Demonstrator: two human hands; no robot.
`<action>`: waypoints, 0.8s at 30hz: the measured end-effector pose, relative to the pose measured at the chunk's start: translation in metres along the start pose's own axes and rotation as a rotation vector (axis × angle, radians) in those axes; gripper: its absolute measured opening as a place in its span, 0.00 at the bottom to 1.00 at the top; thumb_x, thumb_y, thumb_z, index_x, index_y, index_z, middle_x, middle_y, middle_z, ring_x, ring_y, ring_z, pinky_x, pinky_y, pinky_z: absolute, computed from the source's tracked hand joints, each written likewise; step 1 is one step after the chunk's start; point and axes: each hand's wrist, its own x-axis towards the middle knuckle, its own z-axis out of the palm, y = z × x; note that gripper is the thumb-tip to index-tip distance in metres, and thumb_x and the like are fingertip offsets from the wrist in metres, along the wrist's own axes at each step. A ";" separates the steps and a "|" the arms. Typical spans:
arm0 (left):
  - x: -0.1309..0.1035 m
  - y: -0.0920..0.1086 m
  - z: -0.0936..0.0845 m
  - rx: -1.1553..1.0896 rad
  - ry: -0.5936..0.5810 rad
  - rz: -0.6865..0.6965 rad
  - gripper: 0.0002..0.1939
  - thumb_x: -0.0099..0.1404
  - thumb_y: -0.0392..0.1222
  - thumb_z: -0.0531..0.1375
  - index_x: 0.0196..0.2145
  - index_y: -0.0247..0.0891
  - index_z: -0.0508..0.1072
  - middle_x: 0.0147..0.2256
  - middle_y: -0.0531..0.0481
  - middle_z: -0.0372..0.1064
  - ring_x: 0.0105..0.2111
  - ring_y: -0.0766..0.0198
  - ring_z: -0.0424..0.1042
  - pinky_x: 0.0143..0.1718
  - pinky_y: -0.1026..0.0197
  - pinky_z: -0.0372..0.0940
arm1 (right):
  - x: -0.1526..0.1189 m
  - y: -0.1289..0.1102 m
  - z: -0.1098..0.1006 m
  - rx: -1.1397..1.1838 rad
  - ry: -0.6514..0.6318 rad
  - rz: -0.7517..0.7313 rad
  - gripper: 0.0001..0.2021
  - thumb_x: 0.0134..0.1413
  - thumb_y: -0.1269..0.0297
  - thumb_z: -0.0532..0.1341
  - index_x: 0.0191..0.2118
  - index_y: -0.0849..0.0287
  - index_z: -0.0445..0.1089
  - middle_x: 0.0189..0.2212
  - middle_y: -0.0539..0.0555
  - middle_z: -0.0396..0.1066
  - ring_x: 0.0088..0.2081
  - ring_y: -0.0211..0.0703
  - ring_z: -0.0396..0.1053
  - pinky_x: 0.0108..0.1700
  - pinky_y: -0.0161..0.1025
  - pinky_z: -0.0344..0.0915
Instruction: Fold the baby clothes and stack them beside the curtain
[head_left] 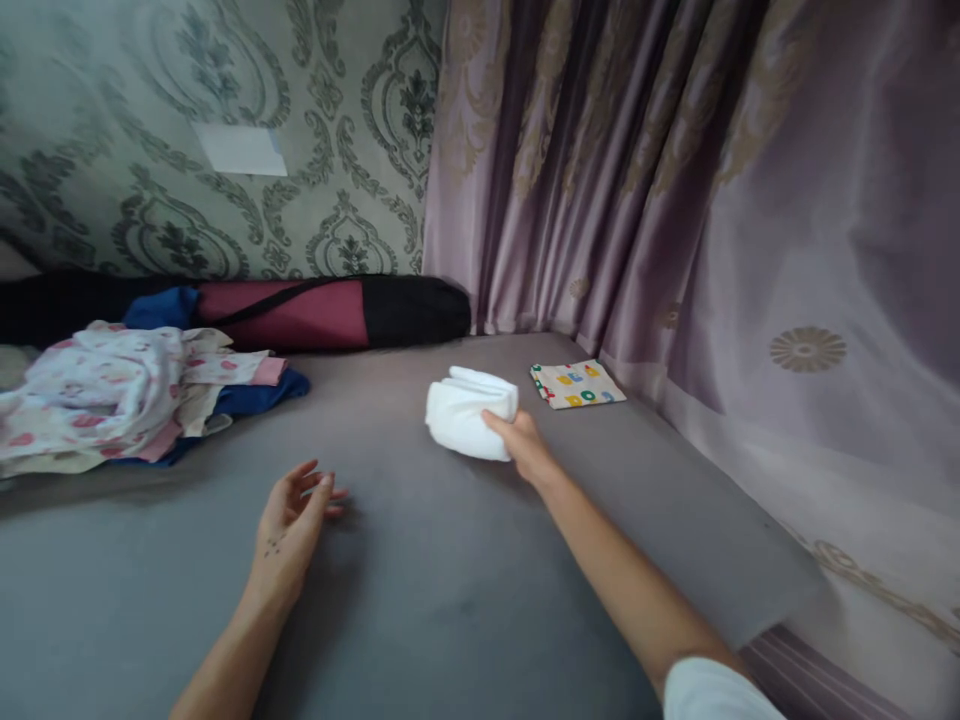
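Observation:
A folded white cloth [469, 415] is gripped at its right side by my right hand [521, 440], the thumb on top and the other fingers hidden behind it. It is held over the middle of the grey surface [450, 560]. My left hand [300, 510] hovers over that surface to the left, fingers loosely curled and apart, holding nothing. Beyond my right hand, a folded cloth with colourful prints [577, 385] lies flat near the curtain.
A rumpled pile of clothes [112, 390], white with pink prints and some blue, sits at the left. Behind it a long maroon and black bag [300, 315] lies along the patterned wall [330, 120]. Purple curtains [637, 150] hang down the right side.

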 end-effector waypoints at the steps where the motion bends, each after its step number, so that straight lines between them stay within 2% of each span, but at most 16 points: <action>1: 0.001 -0.002 -0.001 0.012 -0.001 0.000 0.32 0.48 0.55 0.66 0.47 0.37 0.66 0.39 0.48 0.67 0.32 0.63 0.73 0.29 0.61 0.68 | 0.005 0.002 -0.017 0.037 0.049 0.052 0.22 0.44 0.58 0.66 0.46 0.62 0.71 0.43 0.57 0.76 0.45 0.50 0.74 0.48 0.45 0.69; 6: 0.006 -0.009 0.001 0.050 -0.014 -0.038 0.33 0.47 0.57 0.65 0.47 0.37 0.65 0.38 0.48 0.68 0.30 0.62 0.73 0.27 0.61 0.68 | 0.023 0.005 -0.089 0.277 0.231 0.143 0.20 0.43 0.68 0.67 0.46 0.59 0.70 0.41 0.55 0.77 0.40 0.47 0.75 0.45 0.44 0.72; 12: 0.012 -0.016 0.002 0.101 -0.016 -0.053 0.32 0.45 0.54 0.65 0.46 0.38 0.64 0.35 0.48 0.69 0.28 0.60 0.73 0.25 0.59 0.69 | 0.060 -0.011 -0.140 0.425 0.373 0.028 0.14 0.51 0.72 0.62 0.46 0.60 0.68 0.39 0.54 0.77 0.40 0.45 0.75 0.44 0.45 0.73; 15: 0.015 -0.018 0.002 0.105 -0.028 -0.070 0.33 0.44 0.54 0.65 0.46 0.38 0.63 0.34 0.49 0.68 0.27 0.60 0.72 0.25 0.59 0.69 | 0.087 -0.019 -0.154 0.455 0.489 -0.045 0.14 0.53 0.72 0.61 0.47 0.59 0.67 0.40 0.53 0.77 0.41 0.43 0.75 0.44 0.45 0.73; 18: 0.016 -0.017 0.003 0.117 -0.034 -0.104 0.35 0.43 0.54 0.65 0.46 0.37 0.62 0.33 0.50 0.67 0.26 0.61 0.72 0.24 0.59 0.69 | 0.111 -0.021 -0.158 0.478 0.529 -0.064 0.14 0.55 0.69 0.60 0.48 0.58 0.66 0.41 0.54 0.76 0.42 0.43 0.74 0.43 0.45 0.73; 21: 0.016 -0.015 0.004 0.135 -0.040 -0.113 0.35 0.43 0.54 0.65 0.46 0.38 0.62 0.33 0.49 0.67 0.27 0.60 0.73 0.25 0.58 0.69 | 0.125 -0.014 -0.157 0.418 0.562 0.025 0.14 0.60 0.66 0.55 0.51 0.58 0.64 0.44 0.56 0.75 0.45 0.44 0.73 0.43 0.45 0.73; 24: 0.017 -0.017 0.002 0.132 -0.038 -0.092 0.35 0.43 0.56 0.66 0.46 0.38 0.62 0.33 0.49 0.68 0.27 0.59 0.73 0.25 0.58 0.70 | 0.130 -0.003 -0.154 0.331 0.599 0.169 0.17 0.61 0.70 0.50 0.55 0.57 0.61 0.44 0.58 0.74 0.46 0.45 0.72 0.42 0.48 0.73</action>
